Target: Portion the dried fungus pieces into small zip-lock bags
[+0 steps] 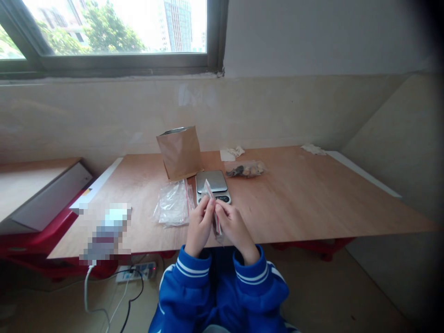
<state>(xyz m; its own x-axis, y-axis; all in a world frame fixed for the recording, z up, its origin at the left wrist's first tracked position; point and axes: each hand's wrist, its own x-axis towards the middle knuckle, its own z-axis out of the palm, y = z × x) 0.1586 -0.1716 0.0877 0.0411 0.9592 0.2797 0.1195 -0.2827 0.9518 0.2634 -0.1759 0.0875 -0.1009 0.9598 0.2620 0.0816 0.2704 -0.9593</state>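
A clear zip-lock bag [218, 225] with a red seal line is pinched between my two hands, just in front of the kitchen scale [212, 181]. My left hand [200, 224] closes on one side of its seal. On the other side, the fingers of my right hand [234, 224] are closed too. What the bag contains I cannot make out. Left of the scale lies a stack of flat, clear zip-lock bags [171, 204]. Behind it stands an open brown paper pouch [180, 152]. A filled clear bag [245, 169] with dark and tan pieces rests right of the scale.
The wooden tabletop [312, 199] meets the wall at the back. A blurred-out phone-like device [107, 233] sits at the left edge, with a white cable [86, 296] hanging down. Crumpled paper [236, 151] lies near the wall. A power strip [137, 272] is below the table.
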